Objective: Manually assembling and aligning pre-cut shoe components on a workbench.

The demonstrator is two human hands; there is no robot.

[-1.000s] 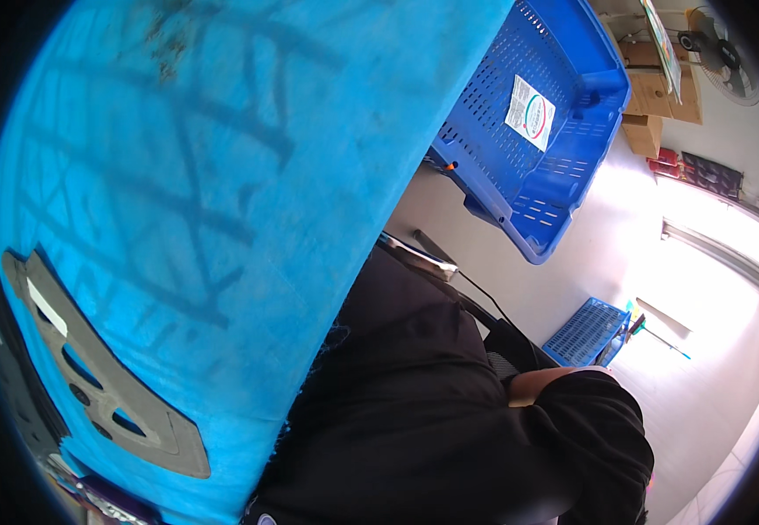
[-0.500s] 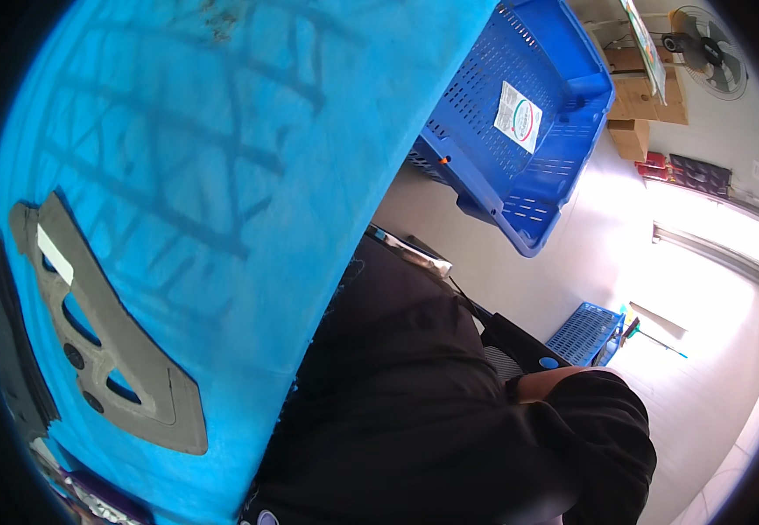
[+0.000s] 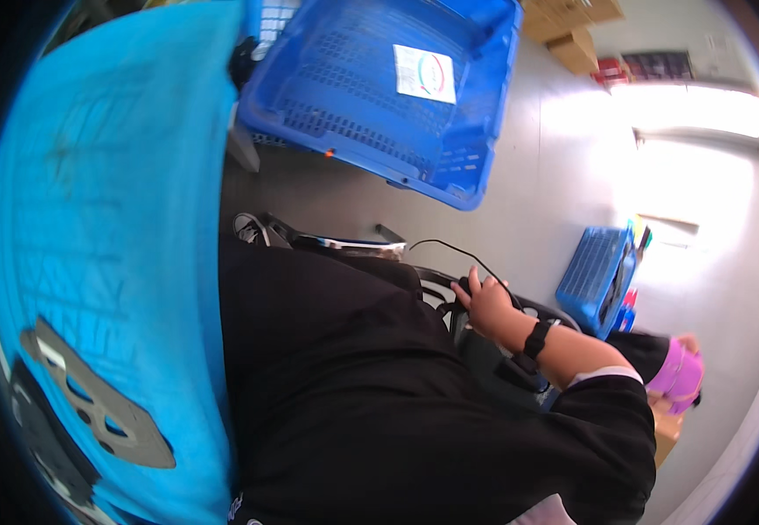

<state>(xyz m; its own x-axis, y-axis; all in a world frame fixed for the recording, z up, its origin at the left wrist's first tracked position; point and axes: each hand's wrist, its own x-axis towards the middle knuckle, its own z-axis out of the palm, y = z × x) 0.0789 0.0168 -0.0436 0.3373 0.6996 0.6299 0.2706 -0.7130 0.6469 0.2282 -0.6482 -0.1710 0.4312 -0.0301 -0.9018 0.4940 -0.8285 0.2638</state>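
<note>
My right hand (image 3: 488, 306), with a black watch (image 3: 537, 339) on the wrist, is down beside my right hip, at the edge of a black chair (image 3: 432, 278). Its fingers are spread and it touches a small dark part there, which I cannot make out. A thin black cable (image 3: 467, 248) runs past the hand. My left hand does not show. On the blue-covered table (image 3: 134, 219) to the left lies a flat grey panel (image 3: 104, 411) with cut-out holes and a white strip. A dark panel (image 3: 42, 437) lies beyond it at the rim.
A large blue plastic crate (image 3: 358, 96) with a white label stands beside the table. Farther right are a smaller blue basket (image 3: 594, 267) and a person in a purple top (image 3: 679, 372). Cardboard boxes (image 3: 574, 51) stand at the back, and a shoe (image 3: 250, 229) is under the table.
My view has swung to the right, so the table and crate sit farther left. My right forearm and hand, hidden before, now show by the chair. The person in purple has come into view.
</note>
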